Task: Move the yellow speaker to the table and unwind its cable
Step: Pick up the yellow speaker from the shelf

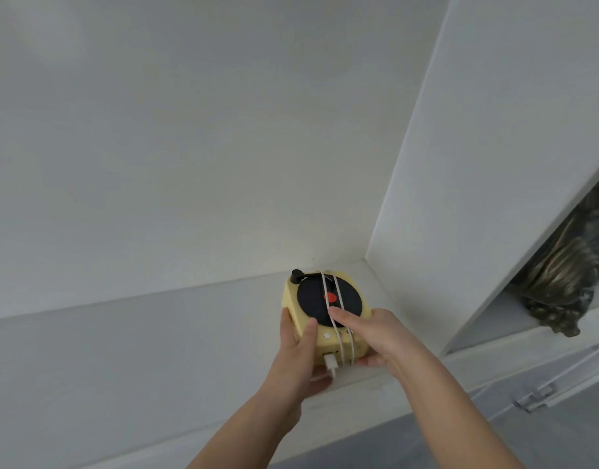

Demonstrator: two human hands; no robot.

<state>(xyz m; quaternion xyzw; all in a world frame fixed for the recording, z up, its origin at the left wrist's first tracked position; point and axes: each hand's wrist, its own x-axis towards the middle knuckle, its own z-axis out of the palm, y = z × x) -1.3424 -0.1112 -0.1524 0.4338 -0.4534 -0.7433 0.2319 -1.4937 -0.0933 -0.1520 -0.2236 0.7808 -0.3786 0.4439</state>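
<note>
A person's two bare hands close around a small pale-yellow plastic speaker (pixel 328 316) styled like a miniature record player, as it sits in a white shelf compartment (pixel 190 333), towards the compartment's right rear corner and close to the front edge. The task appears to be at its very start: the speaker has yet to leave the shelf, no table is in view, and the cable is fully wound, so both the carry and the unwinding look to remain.

The left hand (pixel 300 346) cups the speaker's left side, thumb pressed onto the top near the black disc and fingers curled beneath the front lower edge. The right hand (pixel 376 336) grips the right side, thumb laid across the top and touching the cable, the other fingers tucked under the front right corner, pressed together rather than spread.

The speaker is a rounded box with a black vinyl-like disc (pixel 328 301) bearing a red centre label on its top, a black tonearm and knob (pixel 296 275) at the rear left corner, and small pale buttons along the front edge. A thin white cable (pixel 338 296) runs in about two parallel turns over the top and down the front face, ending in a white plug (pixel 432 362) by the lower front.

Beyond the white divider panel (pixel 460 164), a dark bronze-toned figurine (pixel 558 275) stands in the neighbouring compartment.
</note>
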